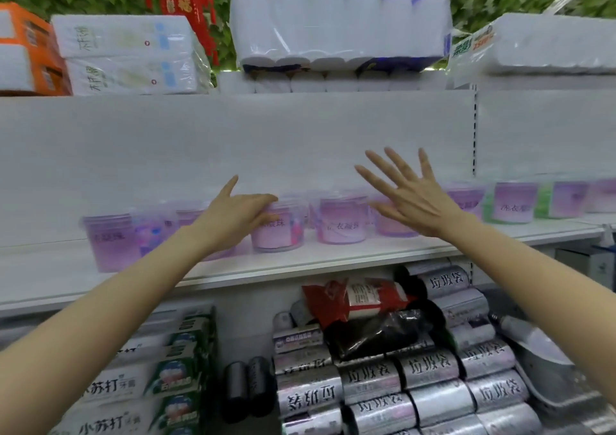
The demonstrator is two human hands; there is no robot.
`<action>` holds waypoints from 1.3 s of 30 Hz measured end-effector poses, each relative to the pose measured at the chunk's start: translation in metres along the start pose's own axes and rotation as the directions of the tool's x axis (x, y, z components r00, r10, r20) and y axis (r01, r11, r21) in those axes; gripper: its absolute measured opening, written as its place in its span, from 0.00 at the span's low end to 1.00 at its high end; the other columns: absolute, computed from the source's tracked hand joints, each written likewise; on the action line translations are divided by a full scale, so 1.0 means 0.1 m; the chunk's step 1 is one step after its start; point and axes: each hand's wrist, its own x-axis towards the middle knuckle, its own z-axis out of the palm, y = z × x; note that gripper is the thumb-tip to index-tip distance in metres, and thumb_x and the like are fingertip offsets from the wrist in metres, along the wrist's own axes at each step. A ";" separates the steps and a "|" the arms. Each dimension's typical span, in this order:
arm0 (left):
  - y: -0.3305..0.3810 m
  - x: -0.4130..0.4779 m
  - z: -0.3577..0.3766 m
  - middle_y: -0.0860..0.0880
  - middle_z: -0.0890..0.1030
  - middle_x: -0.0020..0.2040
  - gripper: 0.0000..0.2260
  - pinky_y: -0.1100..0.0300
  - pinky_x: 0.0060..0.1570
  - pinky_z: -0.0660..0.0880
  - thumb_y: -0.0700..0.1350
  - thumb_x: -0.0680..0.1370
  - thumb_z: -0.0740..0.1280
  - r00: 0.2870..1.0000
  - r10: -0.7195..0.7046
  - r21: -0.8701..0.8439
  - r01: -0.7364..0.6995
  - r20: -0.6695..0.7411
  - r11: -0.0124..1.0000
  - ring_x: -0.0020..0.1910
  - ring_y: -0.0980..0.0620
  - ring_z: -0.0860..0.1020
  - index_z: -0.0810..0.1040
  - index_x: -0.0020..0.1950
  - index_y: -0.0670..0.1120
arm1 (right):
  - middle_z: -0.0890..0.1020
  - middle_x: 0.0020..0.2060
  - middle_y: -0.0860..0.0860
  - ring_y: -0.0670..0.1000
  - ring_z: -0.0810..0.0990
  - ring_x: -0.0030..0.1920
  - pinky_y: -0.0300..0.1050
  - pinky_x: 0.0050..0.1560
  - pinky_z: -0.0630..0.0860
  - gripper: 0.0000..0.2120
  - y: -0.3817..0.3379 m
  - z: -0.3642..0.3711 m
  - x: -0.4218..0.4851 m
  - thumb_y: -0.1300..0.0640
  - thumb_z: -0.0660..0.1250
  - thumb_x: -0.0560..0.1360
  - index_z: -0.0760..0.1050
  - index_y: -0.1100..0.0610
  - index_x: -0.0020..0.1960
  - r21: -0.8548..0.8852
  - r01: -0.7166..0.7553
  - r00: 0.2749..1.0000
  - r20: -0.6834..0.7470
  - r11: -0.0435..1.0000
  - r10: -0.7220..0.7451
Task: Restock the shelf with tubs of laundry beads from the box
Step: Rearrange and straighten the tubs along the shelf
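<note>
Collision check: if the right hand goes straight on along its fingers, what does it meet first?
Likely the white back panel above the tubs; the right hand points up over them, depth unclear.

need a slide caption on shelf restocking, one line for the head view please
Left hand touches a purple laundry bead tub on the white shelf while the right hand hovers spread open.

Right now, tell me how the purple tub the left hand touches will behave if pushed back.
The purple tub looks like rigid plastic, so it should keep its shape. Standing upright on the smooth white shelf, it would probably slide, not roll. It looks squat, so tipping seems unlikely.
</note>
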 end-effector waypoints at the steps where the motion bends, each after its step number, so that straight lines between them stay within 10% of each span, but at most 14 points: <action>1: 0.03 0.03 -0.02 0.51 0.75 0.66 0.21 0.55 0.72 0.41 0.55 0.80 0.55 0.999 -0.032 -0.043 0.033 0.015 0.999 0.65 0.52 0.72 0.65 0.71 0.49 | 0.54 0.76 0.50 0.55 0.53 0.75 0.74 0.64 0.53 0.29 0.12 0.01 -0.05 0.36 0.37 0.79 0.41 0.46 0.77 0.008 -0.015 1.000 0.008 1.000 0.015; 9: 0.37 0.14 -0.20 0.49 0.79 0.60 0.22 0.56 0.71 0.48 0.59 0.78 0.57 0.969 -0.235 0.116 0.226 0.074 0.967 0.63 0.51 0.73 0.70 0.68 0.51 | 0.54 0.76 0.49 0.56 0.55 0.75 0.73 0.65 0.52 0.31 0.68 0.19 -0.38 0.34 0.37 0.78 0.45 0.45 0.77 0.102 -0.053 0.996 0.082 0.993 0.045; 13: 0.66 0.23 -0.21 0.51 0.60 0.75 0.29 0.49 0.72 0.43 0.62 0.78 0.55 0.947 -0.291 0.128 0.275 0.134 0.953 0.73 0.54 0.60 0.57 0.76 0.51 | 0.56 0.76 0.50 0.59 0.57 0.75 0.73 0.65 0.52 0.31 0.88 0.24 -0.52 0.34 0.36 0.77 0.47 0.45 0.76 0.134 -0.062 0.991 0.126 0.989 0.046; 22: 1.53 1.04 -0.15 0.51 0.47 0.78 0.27 0.50 0.72 0.41 0.59 0.81 0.47 0.998 -0.044 0.036 0.046 -0.054 0.998 0.76 0.53 0.46 0.46 0.77 0.51 | 0.62 0.74 0.53 0.59 0.59 0.74 0.70 0.68 0.49 0.29 1.53 0.20 -0.84 0.38 0.35 0.79 0.53 0.47 0.76 0.119 -0.201 0.973 0.143 0.972 0.183; 28: 2.04 1.47 -0.02 0.47 0.55 0.77 0.29 0.46 0.71 0.50 0.60 0.78 0.40 0.948 0.299 0.175 -0.278 -0.110 0.945 0.75 0.47 0.56 0.51 0.77 0.49 | 0.61 0.75 0.53 0.57 0.60 0.74 0.70 0.67 0.49 0.28 1.64 0.21 -1.31 0.39 0.37 0.80 0.53 0.48 0.75 -0.053 -0.088 0.963 0.251 0.995 0.099; 39: 2.84 1.96 0.07 0.50 0.42 0.77 0.28 0.49 0.72 0.39 0.60 0.80 0.43 0.929 0.343 0.084 -0.334 -0.142 0.939 0.76 0.52 0.43 0.39 0.76 0.51 | 0.65 0.73 0.53 0.56 0.63 0.72 0.70 0.67 0.58 0.26 1.80 0.16 -1.94 0.41 0.37 0.81 0.57 0.49 0.74 -0.121 -0.120 0.931 0.331 0.985 0.154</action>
